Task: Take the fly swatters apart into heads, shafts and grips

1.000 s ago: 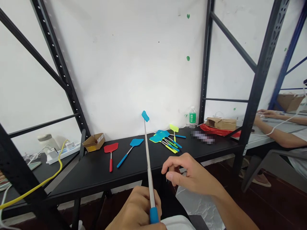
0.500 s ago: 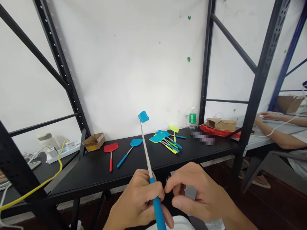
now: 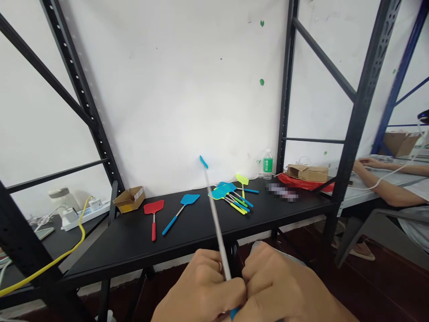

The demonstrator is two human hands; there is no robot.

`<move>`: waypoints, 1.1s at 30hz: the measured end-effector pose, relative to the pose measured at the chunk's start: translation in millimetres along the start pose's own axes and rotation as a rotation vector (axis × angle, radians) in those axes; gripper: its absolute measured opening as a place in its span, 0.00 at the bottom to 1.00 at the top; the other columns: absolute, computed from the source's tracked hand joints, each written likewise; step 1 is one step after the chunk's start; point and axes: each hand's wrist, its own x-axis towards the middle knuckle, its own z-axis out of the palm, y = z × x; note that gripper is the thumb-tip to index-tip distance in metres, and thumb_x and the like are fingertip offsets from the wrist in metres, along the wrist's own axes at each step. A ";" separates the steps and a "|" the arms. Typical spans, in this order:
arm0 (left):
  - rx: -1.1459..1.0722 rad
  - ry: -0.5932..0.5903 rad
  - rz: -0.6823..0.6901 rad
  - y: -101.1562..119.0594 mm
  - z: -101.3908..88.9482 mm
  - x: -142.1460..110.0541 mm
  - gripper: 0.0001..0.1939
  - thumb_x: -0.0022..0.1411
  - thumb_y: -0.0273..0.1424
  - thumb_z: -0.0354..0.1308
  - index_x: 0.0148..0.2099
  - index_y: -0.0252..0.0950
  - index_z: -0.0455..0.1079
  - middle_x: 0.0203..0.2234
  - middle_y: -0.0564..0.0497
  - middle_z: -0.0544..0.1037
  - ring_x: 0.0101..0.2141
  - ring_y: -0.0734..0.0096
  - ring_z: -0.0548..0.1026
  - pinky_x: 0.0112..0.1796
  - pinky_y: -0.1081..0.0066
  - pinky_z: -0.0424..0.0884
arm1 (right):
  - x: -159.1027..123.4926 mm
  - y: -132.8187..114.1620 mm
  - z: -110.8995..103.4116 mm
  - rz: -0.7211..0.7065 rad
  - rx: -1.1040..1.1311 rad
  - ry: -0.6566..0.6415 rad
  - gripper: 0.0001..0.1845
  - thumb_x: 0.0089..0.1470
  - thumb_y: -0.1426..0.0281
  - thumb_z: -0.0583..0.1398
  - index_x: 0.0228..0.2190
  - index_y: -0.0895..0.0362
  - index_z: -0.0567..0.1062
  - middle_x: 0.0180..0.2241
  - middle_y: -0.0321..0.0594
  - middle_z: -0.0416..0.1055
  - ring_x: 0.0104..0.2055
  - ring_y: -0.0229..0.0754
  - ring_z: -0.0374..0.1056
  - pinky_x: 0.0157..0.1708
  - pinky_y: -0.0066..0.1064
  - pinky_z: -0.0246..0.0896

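Grasping a fly swatter (image 3: 217, 219), the hands (image 3: 201, 290) clench together in front of a black table (image 3: 110, 255)

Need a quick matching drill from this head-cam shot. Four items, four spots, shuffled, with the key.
Items:
1. Blue-headed fly swatter
2. Red fly swatter
3. Plastic water bottle
4. Small cardboard box

Spots:
A. Upright at the back of the desk, beside the black rack post
B. Gripped between the left hand and right hand
C. Near the left end of the black desk
D. Lying flat on the desk, handle toward the person

Pairs: 1-B, 2-D, 3-A, 4-C
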 end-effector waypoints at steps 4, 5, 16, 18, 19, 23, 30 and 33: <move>-0.062 -0.097 0.016 -5.0 2.5 5.5 0.22 0.76 0.41 0.36 0.28 0.39 0.51 0.16 0.57 0.58 0.20 0.72 0.52 0.29 0.66 0.57 | 5.7 -3.3 -3.0 0.014 -0.194 0.047 0.19 0.71 0.57 0.50 0.40 0.52 0.78 0.19 0.29 0.63 0.22 0.36 0.59 0.28 0.30 0.54; -0.082 -0.110 0.016 -6.7 3.0 7.0 0.23 0.76 0.42 0.35 0.29 0.39 0.51 0.16 0.57 0.58 0.19 0.72 0.50 0.28 0.66 0.55 | 8.2 -3.5 -4.0 -0.014 -0.207 0.035 0.18 0.71 0.59 0.51 0.41 0.53 0.77 0.18 0.28 0.63 0.21 0.35 0.57 0.26 0.31 0.51; -0.033 -0.077 0.022 0.5 6.2 7.0 0.24 0.77 0.42 0.31 0.29 0.38 0.49 0.18 0.57 0.59 0.21 0.72 0.53 0.29 0.65 0.54 | 5.3 -6.9 -8.4 -0.014 -0.399 -0.044 0.13 0.67 0.61 0.58 0.34 0.53 0.77 0.17 0.28 0.59 0.21 0.35 0.53 0.27 0.31 0.48; -0.009 -0.066 0.031 1.0 6.8 7.0 0.23 0.78 0.41 0.32 0.29 0.38 0.50 0.17 0.57 0.59 0.21 0.72 0.53 0.29 0.65 0.54 | 4.2 -7.5 -8.6 -0.012 -0.430 -0.046 0.14 0.66 0.62 0.60 0.29 0.53 0.76 0.16 0.28 0.55 0.21 0.34 0.51 0.27 0.30 0.47; -0.002 -0.062 0.038 1.1 7.4 6.9 0.24 0.78 0.41 0.32 0.29 0.38 0.51 0.17 0.57 0.59 0.21 0.72 0.53 0.29 0.65 0.54 | 3.3 -7.7 -7.9 -0.009 -0.436 -0.039 0.16 0.65 0.63 0.60 0.26 0.54 0.74 0.15 0.28 0.54 0.21 0.34 0.49 0.26 0.30 0.46; 0.019 -0.066 0.057 -0.5 10.7 5.3 0.26 0.77 0.46 0.34 0.28 0.38 0.49 0.17 0.57 0.57 0.21 0.73 0.51 0.30 0.66 0.55 | -3.1 -6.7 2.8 0.032 -0.438 0.085 0.25 0.63 0.70 0.60 0.15 0.57 0.65 0.16 0.29 0.48 0.21 0.33 0.43 0.24 0.32 0.43; -0.014 -0.121 0.050 3.1 7.0 7.1 0.21 0.77 0.43 0.40 0.35 0.38 0.64 0.19 0.57 0.66 0.21 0.73 0.58 0.30 0.66 0.55 | -0.1 -6.5 4.0 -0.080 -0.459 0.312 0.28 0.66 0.71 0.55 0.13 0.56 0.59 0.16 0.30 0.41 0.21 0.36 0.38 0.24 0.34 0.43; 0.009 -0.163 -0.044 4.0 5.3 9.1 0.15 0.75 0.44 0.47 0.52 0.41 0.68 0.25 0.55 0.74 0.25 0.70 0.68 0.33 0.67 0.60 | 8.5 -10.7 -13.3 -0.086 -0.454 0.325 0.26 0.70 0.62 0.51 0.19 0.55 0.67 0.15 0.30 0.47 0.20 0.36 0.44 0.23 0.33 0.46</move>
